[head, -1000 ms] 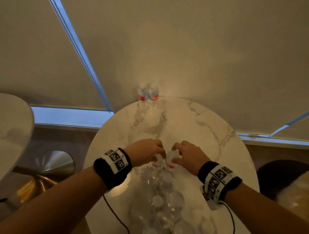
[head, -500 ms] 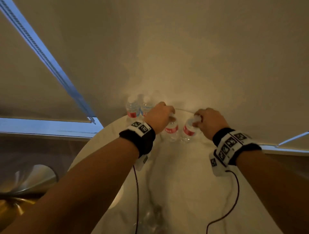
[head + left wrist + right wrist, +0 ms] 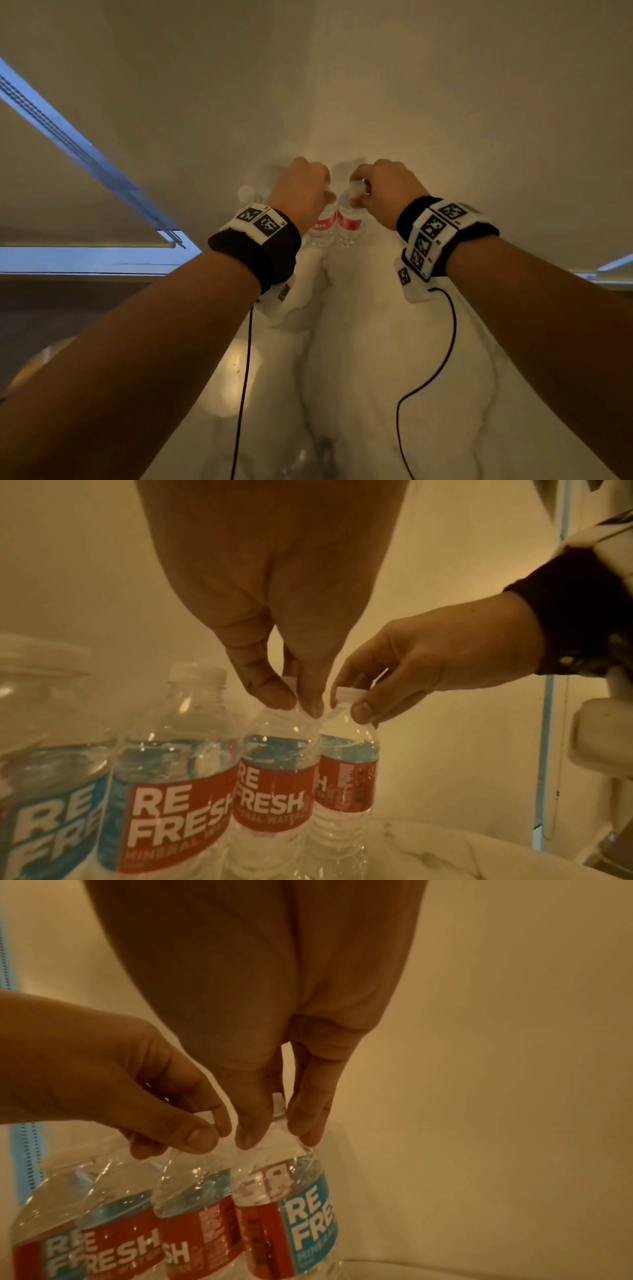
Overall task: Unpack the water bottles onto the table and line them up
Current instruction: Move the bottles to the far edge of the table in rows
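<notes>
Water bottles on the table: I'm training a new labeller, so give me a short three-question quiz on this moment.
1. True or false: the left hand pinches a bottle by its label.
2. How many bottles stand in the row?
3. The right hand has its grip on: A) the cap end of the end bottle; B) the marble table; C) nothing.

Key: 1 false, it pinches the neck; 2 four; 3 A.

Drawn beige blinds (image 3: 342, 85), strip of blue window (image 3: 85, 258), dim warm light
</notes>
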`<action>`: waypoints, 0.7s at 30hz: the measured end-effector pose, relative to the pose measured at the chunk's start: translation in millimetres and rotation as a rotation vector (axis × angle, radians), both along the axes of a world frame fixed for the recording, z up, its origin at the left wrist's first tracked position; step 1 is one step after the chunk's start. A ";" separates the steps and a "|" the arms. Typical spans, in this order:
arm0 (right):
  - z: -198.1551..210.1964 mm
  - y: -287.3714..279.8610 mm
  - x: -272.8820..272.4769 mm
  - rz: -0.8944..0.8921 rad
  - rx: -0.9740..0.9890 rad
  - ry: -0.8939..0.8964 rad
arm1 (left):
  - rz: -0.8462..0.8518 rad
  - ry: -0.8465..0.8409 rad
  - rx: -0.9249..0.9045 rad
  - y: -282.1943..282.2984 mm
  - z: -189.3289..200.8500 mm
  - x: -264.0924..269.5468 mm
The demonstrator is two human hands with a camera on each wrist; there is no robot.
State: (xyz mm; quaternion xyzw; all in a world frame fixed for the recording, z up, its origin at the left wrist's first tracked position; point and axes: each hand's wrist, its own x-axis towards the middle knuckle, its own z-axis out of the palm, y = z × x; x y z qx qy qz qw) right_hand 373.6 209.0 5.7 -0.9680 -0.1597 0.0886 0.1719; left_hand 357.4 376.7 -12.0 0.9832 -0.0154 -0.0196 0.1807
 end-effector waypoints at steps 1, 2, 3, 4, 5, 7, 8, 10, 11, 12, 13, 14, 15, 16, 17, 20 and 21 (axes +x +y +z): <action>-0.3 0.5 -0.4 0.003 -0.001 -0.002 | 0.012 0.007 -0.004 -1.6 0.6 -0.3; -0.2 0.4 -1.0 -0.001 0.002 0.002 | 0.017 0.012 -0.007 -3.2 2.6 -1.3; 0.2 -0.6 -1.2 -0.008 0.008 0.010 | 0.016 0.016 -0.005 -4.8 5.0 -2.5; 1.0 -1.7 -2.0 -0.013 0.016 0.019 | 0.014 0.022 -0.002 -6.1 7.4 -4.4; 2.2 -3.3 -2.9 -0.018 0.024 0.028 | 0.014 0.030 0.004 -7.0 9.5 -5.8; 5.2 -7.0 -7.0 -0.037 0.035 0.050 | 0.014 0.048 -0.004 -9.2 16.5 -13.2; 7.2 -9.2 -11.1 -0.049 0.041 0.060 | 0.019 0.056 -0.023 -9.8 21.7 -19.2; 13.6 -14.7 -23.5 -0.059 0.041 0.059 | 0.032 0.039 -0.062 -8.4 34.1 -34.9; 17.1 -17.4 -33.1 -0.054 0.038 0.057 | 0.032 0.026 -0.077 -6.0 40.0 -46.0; 21.3 -19.9 -44.6 -0.039 0.034 0.060 | 0.026 0.015 -0.089 -3.0 46.0 -58.6; 25.3 -22.5 -58.1 -0.013 0.030 0.072 | 0.015 0.006 -0.104 0.6 49.3 -72.2; 29.9 -24.3 -74.5 0.022 0.025 0.095 | -0.003 0.000 -0.123 4.4 52.2 -88.4; 34.1 -25.7 -92.2 0.063 0.021 0.121 | -0.025 0.000 -0.137 8.6 54.9 -105.6; 37.7 -27.1 -111.7 0.107 0.018 0.147 | -0.053 0.015 -0.145 12.2 56.7 -124.4; 40.9 -28.3 -131.2 0.153 0.019 0.169 | -0.085 0.041 -0.148 15.8 58.9 -143.7; 47.9 -31.1 -191.0 0.282 0.049 0.259 | -0.195 0.139 -0.134 26.2 65.5 -204.9; 49.3 -32.3 -210.4 0.323 0.067 0.295 | -0.217 0.171 -0.138 30.2 66.7 -225.0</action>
